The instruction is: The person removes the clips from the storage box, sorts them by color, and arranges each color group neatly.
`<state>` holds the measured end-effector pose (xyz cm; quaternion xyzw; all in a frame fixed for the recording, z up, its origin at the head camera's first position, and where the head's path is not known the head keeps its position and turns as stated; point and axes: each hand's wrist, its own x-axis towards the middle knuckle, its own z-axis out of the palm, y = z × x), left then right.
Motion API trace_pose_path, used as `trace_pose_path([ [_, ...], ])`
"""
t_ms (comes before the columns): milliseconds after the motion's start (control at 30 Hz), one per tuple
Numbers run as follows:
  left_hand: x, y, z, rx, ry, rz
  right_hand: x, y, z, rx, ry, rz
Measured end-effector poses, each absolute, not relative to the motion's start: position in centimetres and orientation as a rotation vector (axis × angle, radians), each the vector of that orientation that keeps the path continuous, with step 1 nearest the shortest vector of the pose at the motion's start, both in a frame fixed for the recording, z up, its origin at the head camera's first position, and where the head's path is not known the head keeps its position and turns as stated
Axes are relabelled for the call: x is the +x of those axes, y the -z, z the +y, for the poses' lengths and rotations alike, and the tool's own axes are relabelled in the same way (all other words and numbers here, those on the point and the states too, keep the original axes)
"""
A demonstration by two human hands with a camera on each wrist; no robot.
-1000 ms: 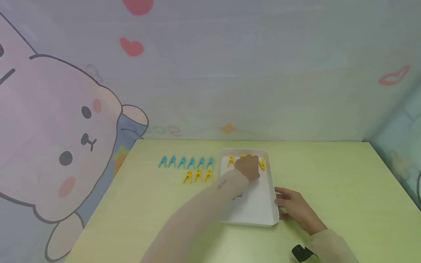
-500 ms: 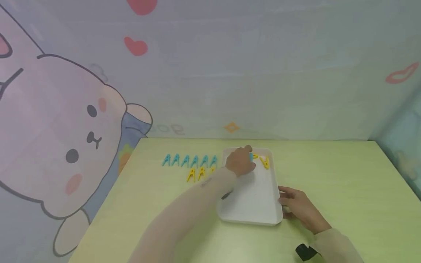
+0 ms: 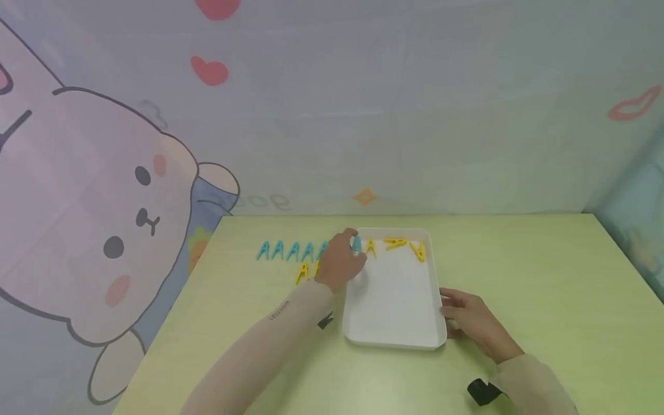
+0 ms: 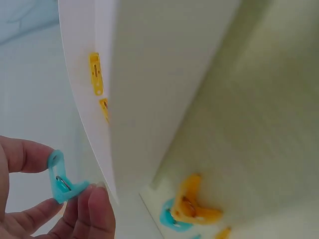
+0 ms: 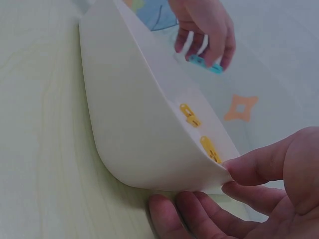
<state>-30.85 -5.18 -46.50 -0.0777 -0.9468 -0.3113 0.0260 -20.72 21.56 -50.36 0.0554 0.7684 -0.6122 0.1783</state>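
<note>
A light-blue clothespin (image 3: 356, 244) is pinched between the thumb and fingers of my left hand (image 3: 339, 262), at the far left rim of the white tray (image 3: 396, 305). The left wrist view shows that blue clothespin (image 4: 62, 181) close up, raised beside the tray wall. My right hand (image 3: 474, 323) grips the tray's right side; in the right wrist view its thumb (image 5: 259, 162) presses the rim and its fingers curl below. Inside the tray's far end lie yellow clothespins (image 3: 396, 243). On the table to the left, a row of blue clothespins (image 3: 293, 252) is partly hidden by my left hand.
In front of the blue row stand yellow clothespins (image 3: 302, 273), also partly covered by the left hand and sleeve. A pale green table (image 3: 529, 271) carries everything. Behind it hangs a printed wall cloth (image 3: 415, 115) with a cartoon animal at left.
My left hand has moved left, from over the tray's far end to its left rim, carrying the blue clothespin. Yellow clothespins in the tray are uncovered. The right hand stays at the tray.
</note>
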Motion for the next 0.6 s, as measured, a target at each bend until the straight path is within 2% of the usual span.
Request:
trace_pose_path([
  [233,-28.9,47.7,-8.4,-0.111,0.975,-2.989,-20.8,50.4,21.7,0.138,1.733,2.173],
  [600,-26.3,49.5,-9.8,-0.131,0.760,-3.176,-21.0,50.7,21.7,0.154,1.697,2.187],
])
